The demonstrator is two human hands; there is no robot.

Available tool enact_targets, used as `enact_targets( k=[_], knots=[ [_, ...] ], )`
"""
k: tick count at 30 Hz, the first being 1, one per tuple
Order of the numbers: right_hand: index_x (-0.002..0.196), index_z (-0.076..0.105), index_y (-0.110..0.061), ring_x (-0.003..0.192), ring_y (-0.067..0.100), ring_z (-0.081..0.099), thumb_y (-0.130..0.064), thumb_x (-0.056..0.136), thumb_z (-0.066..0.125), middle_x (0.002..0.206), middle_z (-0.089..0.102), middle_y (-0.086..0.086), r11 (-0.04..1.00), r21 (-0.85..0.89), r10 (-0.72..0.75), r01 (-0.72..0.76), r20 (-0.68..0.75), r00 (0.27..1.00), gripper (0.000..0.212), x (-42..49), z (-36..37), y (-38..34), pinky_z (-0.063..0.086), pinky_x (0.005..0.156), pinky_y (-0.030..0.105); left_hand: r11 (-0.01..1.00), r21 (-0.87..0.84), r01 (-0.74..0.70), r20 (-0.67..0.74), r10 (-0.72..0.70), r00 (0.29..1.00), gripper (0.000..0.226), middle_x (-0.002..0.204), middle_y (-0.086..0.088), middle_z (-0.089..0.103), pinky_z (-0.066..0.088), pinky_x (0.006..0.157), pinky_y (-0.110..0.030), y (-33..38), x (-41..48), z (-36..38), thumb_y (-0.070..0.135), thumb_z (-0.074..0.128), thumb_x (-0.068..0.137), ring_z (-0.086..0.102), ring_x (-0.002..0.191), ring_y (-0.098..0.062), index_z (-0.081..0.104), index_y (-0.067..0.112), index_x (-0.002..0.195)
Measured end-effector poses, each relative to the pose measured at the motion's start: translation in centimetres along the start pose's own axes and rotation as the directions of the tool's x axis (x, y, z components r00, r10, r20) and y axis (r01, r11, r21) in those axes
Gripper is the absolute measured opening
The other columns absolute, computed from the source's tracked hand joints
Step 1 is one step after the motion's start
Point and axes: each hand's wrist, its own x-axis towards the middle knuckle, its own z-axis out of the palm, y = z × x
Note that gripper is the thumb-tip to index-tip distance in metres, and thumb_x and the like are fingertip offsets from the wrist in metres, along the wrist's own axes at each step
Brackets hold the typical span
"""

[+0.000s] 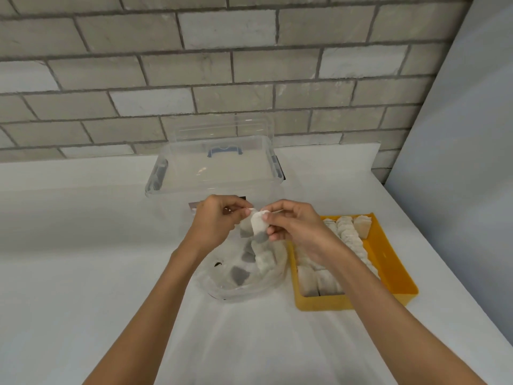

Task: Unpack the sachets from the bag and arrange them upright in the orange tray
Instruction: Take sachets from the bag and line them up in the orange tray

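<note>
A clear plastic bag (222,282) lies on the white table and holds several white and grey sachets. Above it, my left hand (216,220) and my right hand (294,226) both pinch a small bunch of white sachets (256,226), fingertips meeting at its top. The orange tray (388,270) sits to the right of the bag. Rows of sachets (349,234) stand upright in it, and my right forearm hides part of them.
A large clear storage box (216,162) with a blue handle on its lid stands behind the bag against the grey brick wall. A pale wall panel runs along the right side past the table edge.
</note>
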Motion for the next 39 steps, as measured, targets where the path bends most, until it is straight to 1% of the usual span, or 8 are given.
enact_targets(
  k=[3, 6, 10, 14, 21, 25, 29, 39],
  knots=[
    [0.092, 0.069, -0.006, 0.059, 0.016, 0.062, -0.011, 0.088, 0.067, 0.069, 0.065, 0.014, 0.994, -0.089, -0.071, 0.066, -0.064, 0.995, 0.007, -0.5, -3.1, -1.8, 0.056, 0.057, 0.026, 0.996, 0.024, -0.082, 0.047, 0.08, 0.996, 0.009, 0.072, 0.012, 0.069, 0.051, 0.06, -0.016, 1.9, 1.4, 1.6, 0.016, 0.072, 0.084, 0.058, 0.061, 0.003, 0.076, 0.02, 0.09],
    [0.092, 0.07, -0.007, 0.06, 0.019, 0.065, -0.013, 0.088, 0.066, 0.073, 0.067, 0.019, 0.956, -0.274, -0.152, 0.102, -0.167, 0.974, 0.008, -1.1, -7.0, -3.6, 0.055, 0.054, 0.027, 0.992, 0.014, -0.124, 0.096, 0.122, 0.988, 0.009, 0.076, 0.01, 0.069, 0.049, 0.059, -0.013, 3.7, 2.5, 3.5, 0.016, 0.072, 0.084, 0.058, 0.061, 0.004, 0.076, 0.021, 0.089],
    [0.081, 0.069, -0.014, 0.056, 0.013, 0.064, -0.01, 0.088, 0.064, 0.073, 0.068, 0.015, 0.871, -0.488, -0.206, 0.048, -0.275, 0.939, 0.009, -1.7, -12.2, -4.7, 0.051, 0.049, 0.022, 0.989, -0.006, -0.148, 0.159, 0.147, 0.976, 0.011, 0.08, 0.003, 0.071, 0.051, 0.061, -0.017, 5.3, 3.1, 5.6, 0.015, 0.071, 0.085, 0.058, 0.065, -0.004, 0.076, 0.022, 0.09],
    [0.081, 0.071, -0.016, 0.058, 0.012, 0.058, -0.011, 0.087, 0.066, 0.075, 0.068, 0.003, 0.795, -0.604, -0.165, -0.065, -0.317, 0.934, 0.009, -1.8, -16.2, -3.7, 0.048, 0.047, 0.021, 0.987, -0.005, -0.162, 0.205, 0.16, 0.966, 0.011, 0.08, 0.005, 0.07, 0.048, 0.061, -0.013, 5.6, 2.9, 6.8, 0.015, 0.07, 0.085, 0.058, 0.063, 0.001, 0.076, 0.023, 0.09],
    [0.078, 0.071, -0.015, 0.061, 0.004, 0.057, -0.008, 0.084, 0.066, 0.072, 0.067, -0.006, 0.651, -0.74, -0.119, -0.169, -0.32, 0.94, 0.011, -1.1, -18.4, 0.2, 0.044, 0.053, 0.014, 0.989, 0.014, -0.15, 0.217, 0.144, 0.966, 0.013, 0.081, 0.005, 0.072, 0.052, 0.063, -0.018, 5.0, 2.8, 6.9, 0.018, 0.072, 0.084, 0.06, 0.063, 0.001, 0.075, 0.03, 0.086],
    [0.089, 0.074, -0.01, 0.087, 0.017, 0.063, -0.007, 0.086, 0.06, 0.092, 0.072, 0.002, 0.49, -0.846, -0.166, -0.208, -0.325, 0.931, 0.014, -0.6, -18.6, 1.8, 0.055, 0.079, 0.036, 0.99, 0.015, -0.142, 0.213, 0.136, 0.967, 0.011, 0.078, 0.005, 0.072, 0.053, 0.063, -0.02, 4.8, 2.5, 6.8, 0.018, 0.071, 0.084, 0.06, 0.062, -0.002, 0.076, 0.028, 0.087],
    [0.094, 0.072, -0.012, 0.09, 0.023, 0.061, -0.011, 0.089, 0.057, 0.103, 0.065, 0.007, 0.353, -0.898, -0.196, -0.263, -0.346, 0.918, 0.016, -0.5, -18.6, 2.4, 0.054, 0.074, 0.036, 0.991, 0.016, -0.133, 0.215, 0.127, 0.968, 0.011, 0.079, 0.008, 0.072, 0.053, 0.063, -0.02, 4.6, 2.3, 6.8, 0.018, 0.071, 0.084, 0.06, 0.063, -0.001, 0.076, 0.027, 0.087],
    [0.099, 0.069, -0.02, 0.088, 0.024, 0.057, -0.025, 0.095, 0.056, 0.111, 0.056, 0.009, 0.319, -0.896, -0.286, -0.309, -0.401, 0.87, 0.015, -0.3, -18.3, 4.1, 0.052, 0.07, 0.031, 0.991, 0.025, -0.13, 0.225, 0.121, 0.967, 0.01, 0.079, 0.009, 0.073, 0.051, 0.063, -0.016, 4.3, 2.4, 7.0, 0.018, 0.071, 0.084, 0.061, 0.065, -0.001, 0.076, 0.026, 0.088]
  ],
)
